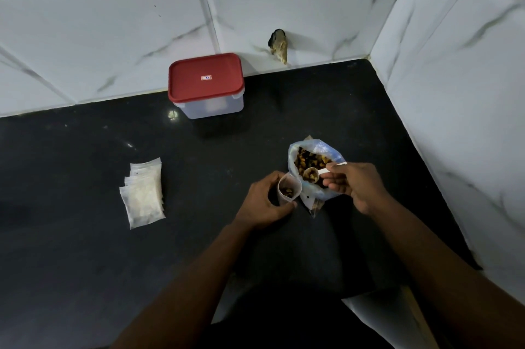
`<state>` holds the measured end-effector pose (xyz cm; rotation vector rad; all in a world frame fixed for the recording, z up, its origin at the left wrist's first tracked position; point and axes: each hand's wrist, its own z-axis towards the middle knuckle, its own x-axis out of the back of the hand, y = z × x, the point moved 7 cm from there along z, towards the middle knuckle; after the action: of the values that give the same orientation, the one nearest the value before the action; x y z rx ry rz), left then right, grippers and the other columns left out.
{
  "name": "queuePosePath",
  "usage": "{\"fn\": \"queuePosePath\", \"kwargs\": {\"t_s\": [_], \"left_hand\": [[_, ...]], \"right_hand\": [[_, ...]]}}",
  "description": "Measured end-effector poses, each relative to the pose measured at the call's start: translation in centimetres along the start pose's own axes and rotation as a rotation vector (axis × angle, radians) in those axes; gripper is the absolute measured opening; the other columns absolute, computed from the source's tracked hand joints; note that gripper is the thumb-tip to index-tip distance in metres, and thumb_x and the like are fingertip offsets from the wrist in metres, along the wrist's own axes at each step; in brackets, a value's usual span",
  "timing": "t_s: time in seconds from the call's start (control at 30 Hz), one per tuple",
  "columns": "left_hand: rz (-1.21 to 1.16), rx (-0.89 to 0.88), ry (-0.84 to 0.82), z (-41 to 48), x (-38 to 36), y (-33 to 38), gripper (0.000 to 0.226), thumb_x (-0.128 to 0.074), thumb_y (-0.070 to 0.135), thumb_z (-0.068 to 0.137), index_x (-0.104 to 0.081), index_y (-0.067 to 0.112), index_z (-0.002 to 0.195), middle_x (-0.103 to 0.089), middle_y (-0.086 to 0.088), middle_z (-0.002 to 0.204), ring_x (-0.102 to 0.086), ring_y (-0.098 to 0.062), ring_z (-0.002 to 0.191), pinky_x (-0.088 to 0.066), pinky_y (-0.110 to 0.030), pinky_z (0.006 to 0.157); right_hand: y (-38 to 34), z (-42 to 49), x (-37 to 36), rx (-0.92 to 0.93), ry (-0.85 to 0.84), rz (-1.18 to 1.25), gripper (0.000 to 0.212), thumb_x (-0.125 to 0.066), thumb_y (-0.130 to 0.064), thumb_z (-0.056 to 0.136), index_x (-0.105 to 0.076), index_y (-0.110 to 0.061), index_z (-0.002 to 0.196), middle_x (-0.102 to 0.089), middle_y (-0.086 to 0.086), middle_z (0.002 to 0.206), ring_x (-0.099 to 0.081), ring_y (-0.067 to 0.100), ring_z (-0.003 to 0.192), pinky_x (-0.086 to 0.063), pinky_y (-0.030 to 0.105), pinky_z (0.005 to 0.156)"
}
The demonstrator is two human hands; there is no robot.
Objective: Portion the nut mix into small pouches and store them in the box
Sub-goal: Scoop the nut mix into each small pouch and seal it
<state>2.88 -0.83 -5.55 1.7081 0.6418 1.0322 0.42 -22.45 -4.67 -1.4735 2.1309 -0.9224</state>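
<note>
On the black counter (85,263) my left hand (262,203) grips a small clear pouch (288,189), held open and upright, with a few nuts inside. Just to its right stands the open plastic bag of nut mix (312,161). My right hand (352,183) pinches the handle of a small white spoon (314,174); its bowl is full of nuts and hovers over the bag's mouth, next to the pouch. A stack of empty small pouches (143,195) lies to the left. The clear box with its red lid (206,80) on stands at the back by the wall.
White marble-look tiled walls close the counter at the back and on the right, forming a corner. A dark broken patch (279,44) shows in the back wall just above the counter. A pale surface (397,317) shows at the bottom right.
</note>
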Motion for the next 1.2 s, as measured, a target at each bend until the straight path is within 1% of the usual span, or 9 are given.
{"fn": "queuePosePath", "kwargs": {"t_s": [0.17,0.43,0.67,0.77,0.87,0.97,1.03,1.1,1.2], "left_hand": [[0.008,-0.005,0.064,-0.2,0.6,0.3,0.044,-0.083,0.014,0.082,-0.063,0.029,0.118,-0.067,0.014,0.114,-0.065,0.000,0.108,-0.052,-0.013,0.088],[-0.022,-0.022,0.112,0.0,0.8,0.8,0.045,-0.085,0.011,0.081,-0.065,0.017,0.121,-0.069,0.010,0.117,-0.066,-0.002,0.110,-0.054,-0.017,0.090],[-0.063,-0.016,0.112,0.1,0.6,1.0,0.049,-0.086,0.015,0.080,-0.064,0.020,0.123,-0.069,0.010,0.120,-0.066,-0.003,0.113,-0.056,-0.023,0.094],[-0.063,-0.020,0.113,0.1,0.4,0.8,0.049,-0.087,0.017,0.079,-0.064,0.021,0.122,-0.069,0.009,0.120,-0.067,-0.006,0.113,-0.058,-0.030,0.095],[-0.063,-0.029,0.129,-0.1,0.4,0.8,0.049,-0.088,0.017,0.078,-0.065,0.020,0.122,-0.071,0.008,0.118,-0.068,-0.007,0.111,-0.059,-0.032,0.094],[-0.075,-0.061,0.160,-0.3,0.6,1.0,0.049,-0.087,0.014,0.078,-0.066,0.017,0.123,-0.072,0.005,0.117,-0.070,-0.012,0.110,-0.059,-0.034,0.093],[-0.081,-0.085,0.180,-0.4,0.7,1.0,0.049,-0.088,0.013,0.079,-0.067,0.015,0.123,-0.072,0.003,0.117,-0.070,-0.014,0.110,-0.059,-0.034,0.093],[-0.074,-0.083,0.185,-0.4,0.7,1.0,0.050,-0.089,0.014,0.079,-0.066,0.015,0.124,-0.072,0.004,0.119,-0.070,-0.013,0.111,-0.059,-0.032,0.093],[-0.059,-0.071,0.184,-0.3,0.6,0.7,0.053,-0.090,0.014,0.078,-0.066,0.016,0.125,-0.071,0.005,0.120,-0.069,-0.011,0.112,-0.059,-0.034,0.095]], "right_hand": [[0.4,-0.1,1.2,-0.031,-0.015,0.122,0.023,-0.069,-0.011,0.092,-0.069,-0.002,0.113,-0.078,0.013,0.091,-0.073,0.013,0.068,-0.056,0.021,0.054],[0.6,-0.3,1.4,-0.061,-0.119,0.266,0.029,-0.071,-0.012,0.090,-0.069,-0.001,0.116,-0.077,0.013,0.098,-0.071,0.012,0.070,-0.058,0.020,0.057],[-1.6,-2.7,-0.2,0.090,-0.172,0.266,0.023,-0.071,-0.016,0.090,-0.072,-0.003,0.108,-0.077,0.010,0.090,-0.068,0.012,0.069,-0.055,0.020,0.056],[-2.4,-3.9,-1.6,0.191,-0.219,0.125,0.022,-0.070,-0.018,0.092,-0.072,-0.005,0.109,-0.077,0.013,0.095,-0.069,0.016,0.071,-0.056,0.025,0.060],[-2.3,-4.7,-2.9,0.351,-0.216,-0.190,0.015,-0.071,-0.019,0.093,-0.075,-0.014,0.107,-0.078,0.009,0.094,-0.073,0.018,0.077,-0.058,0.030,0.067],[-2.4,-5.7,-4.5,0.785,-0.205,-0.771,0.017,-0.072,-0.026,0.091,-0.077,-0.028,0.108,-0.077,-0.008,0.100,-0.070,0.000,0.092,-0.055,0.022,0.082],[-1.8,-6.6,-5.1,1.023,-0.213,-0.978,0.021,-0.069,-0.029,0.091,-0.076,-0.028,0.110,-0.076,-0.010,0.108,-0.066,0.001,0.101,-0.054,0.027,0.089],[-1.5,-7.3,-5.0,1.153,-0.167,-1.023,0.025,-0.065,-0.031,0.089,-0.077,-0.026,0.111,-0.076,-0.010,0.110,-0.067,0.007,0.103,-0.056,0.031,0.087],[-1.6,-7.7,-4.5,1.199,-0.144,-0.975,0.026,-0.062,-0.034,0.091,-0.077,-0.025,0.111,-0.075,-0.011,0.112,-0.065,0.005,0.104,-0.055,0.027,0.088]]}}
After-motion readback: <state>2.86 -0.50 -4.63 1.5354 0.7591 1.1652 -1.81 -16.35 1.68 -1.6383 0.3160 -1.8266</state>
